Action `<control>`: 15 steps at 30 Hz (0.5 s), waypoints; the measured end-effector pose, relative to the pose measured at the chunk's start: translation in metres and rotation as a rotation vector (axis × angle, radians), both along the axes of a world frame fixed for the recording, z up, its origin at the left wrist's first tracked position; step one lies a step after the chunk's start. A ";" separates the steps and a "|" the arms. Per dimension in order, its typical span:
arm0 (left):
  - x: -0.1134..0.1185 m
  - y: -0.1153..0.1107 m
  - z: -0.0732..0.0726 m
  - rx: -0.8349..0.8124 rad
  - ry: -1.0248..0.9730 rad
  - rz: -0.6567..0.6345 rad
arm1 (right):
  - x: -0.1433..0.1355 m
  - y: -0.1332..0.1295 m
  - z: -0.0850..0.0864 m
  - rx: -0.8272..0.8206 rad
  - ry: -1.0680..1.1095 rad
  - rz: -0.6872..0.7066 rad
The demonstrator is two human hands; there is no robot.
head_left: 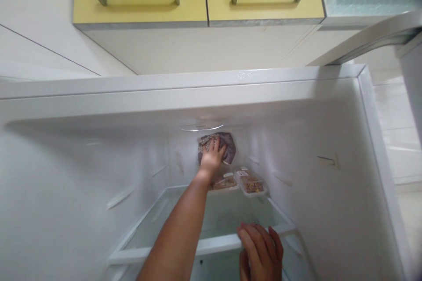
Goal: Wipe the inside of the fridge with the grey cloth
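Note:
My left hand [212,156] reaches deep into a refrigerator, its fingers spread across a dark purplish plastic bag [230,148] with a pale pattern on its left side. The bag is up against the back wall, above the shelf, and appears to be in that hand's grip. Below it lie a clear food tray [227,183] with brownish contents and, to its right, a second clear tray [252,183] with a label. My right hand [262,250] is by the front edge of the glass shelf [219,243], fingers loosely bent, with nothing visible in it. Whether it touches the edge is unclear.
White inner walls [329,193] with shelf ridges enclose both sides. The refrigerator's top edge [184,83] crosses above my arms. Beyond it are yellow cabinet doors [138,9] with metal handles. An open door [409,79] stands at the right. A small dark speck [201,262] lies below the shelf edge.

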State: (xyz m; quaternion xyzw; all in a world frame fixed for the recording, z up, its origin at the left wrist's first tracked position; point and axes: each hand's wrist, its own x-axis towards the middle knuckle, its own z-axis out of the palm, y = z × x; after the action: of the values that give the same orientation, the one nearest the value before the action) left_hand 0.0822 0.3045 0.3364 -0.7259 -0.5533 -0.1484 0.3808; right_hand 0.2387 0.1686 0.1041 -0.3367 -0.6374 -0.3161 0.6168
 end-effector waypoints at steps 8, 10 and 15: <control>-0.095 -0.021 -0.015 0.263 -0.275 0.309 | 0.000 -0.002 0.006 0.023 0.006 0.018; -0.103 -0.023 -0.018 0.298 -0.345 0.352 | 0.000 -0.003 0.008 0.026 0.010 0.021; -0.101 -0.023 -0.009 0.301 -0.489 0.406 | -0.003 -0.006 0.012 0.036 0.072 0.077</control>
State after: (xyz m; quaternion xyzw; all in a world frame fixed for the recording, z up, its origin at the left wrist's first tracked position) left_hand -0.0188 0.2815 0.3272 -0.4797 -0.7330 -0.3190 0.3618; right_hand 0.2353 0.1630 0.1165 -0.3122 -0.6214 -0.2910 0.6571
